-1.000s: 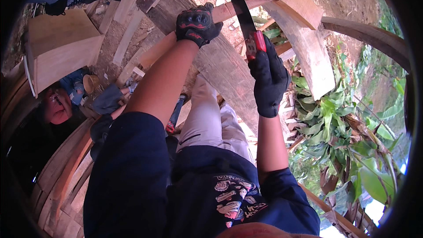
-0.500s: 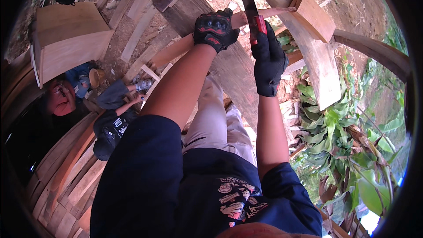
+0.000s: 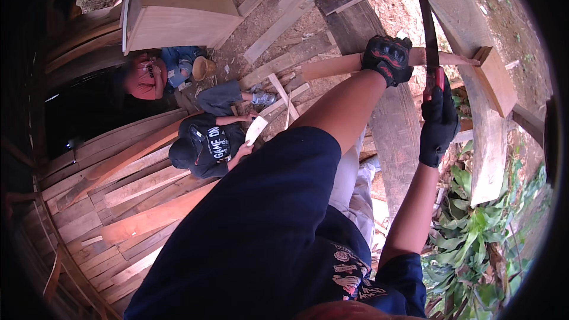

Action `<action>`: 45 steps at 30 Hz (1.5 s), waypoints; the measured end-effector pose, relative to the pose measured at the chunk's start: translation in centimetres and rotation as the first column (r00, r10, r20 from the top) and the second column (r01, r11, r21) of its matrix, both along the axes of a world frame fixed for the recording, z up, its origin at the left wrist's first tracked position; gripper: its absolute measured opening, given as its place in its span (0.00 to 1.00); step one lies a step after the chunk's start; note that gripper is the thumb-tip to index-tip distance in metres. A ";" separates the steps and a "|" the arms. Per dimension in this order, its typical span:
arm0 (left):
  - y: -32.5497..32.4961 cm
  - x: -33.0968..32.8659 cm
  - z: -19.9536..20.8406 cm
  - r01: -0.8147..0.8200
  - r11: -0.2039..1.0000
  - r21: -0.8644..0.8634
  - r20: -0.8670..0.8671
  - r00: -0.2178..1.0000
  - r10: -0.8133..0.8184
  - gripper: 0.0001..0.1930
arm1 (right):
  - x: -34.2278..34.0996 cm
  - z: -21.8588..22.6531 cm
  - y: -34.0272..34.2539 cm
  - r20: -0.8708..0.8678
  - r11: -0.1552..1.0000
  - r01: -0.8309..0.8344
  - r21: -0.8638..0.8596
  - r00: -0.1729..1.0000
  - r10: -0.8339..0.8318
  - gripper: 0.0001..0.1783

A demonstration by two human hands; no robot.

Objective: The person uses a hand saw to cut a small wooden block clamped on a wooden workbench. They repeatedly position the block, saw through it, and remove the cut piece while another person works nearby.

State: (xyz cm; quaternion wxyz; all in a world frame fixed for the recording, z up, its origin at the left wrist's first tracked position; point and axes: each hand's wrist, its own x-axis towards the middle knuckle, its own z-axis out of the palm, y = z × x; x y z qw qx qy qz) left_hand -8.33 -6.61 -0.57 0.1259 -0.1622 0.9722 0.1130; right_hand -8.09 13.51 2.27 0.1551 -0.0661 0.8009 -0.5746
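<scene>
My gloved right hand (image 3: 438, 127) grips a saw (image 3: 428, 29) by its red handle; my gloved left hand (image 3: 388, 58) clamps the wooden stick (image 3: 344, 66) far ahead, just left of the blade. Steady strokes, I judge, keep the cut straight. Below left, two people crouch among stacked planks (image 3: 136, 201) and a wooden box (image 3: 178, 6).

The saw (image 3: 428, 29) has a long, thin, dark blade and a red grip. It stands nearly upright, its blade rising past the top edge of the view, and it crosses the pale wooden pole (image 3: 349, 65). That pole is slim, rounded and light tan, lying almost level, its far end reaching just beyond the saw.
</scene>
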 end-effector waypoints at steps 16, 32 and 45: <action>0.8 -0.4 0.5 -0.040 0.998 -0.053 -0.003 0.999 0.040 0.24 | 0.5 0.7 2.7 0.007 0.994 0.063 0.085 0.998 -0.064 0.24; 0.9 -0.8 1.3 -0.037 0.996 -0.078 0.066 0.997 0.042 0.28 | 3.9 -1.3 4.0 -0.250 0.977 -0.004 0.212 0.967 0.058 0.25; 1.0 -0.6 0.5 -0.001 0.992 -0.125 0.087 0.996 0.012 0.34 | 14.4 -0.6 17.4 -0.034 0.972 -0.061 0.227 0.997 0.071 0.23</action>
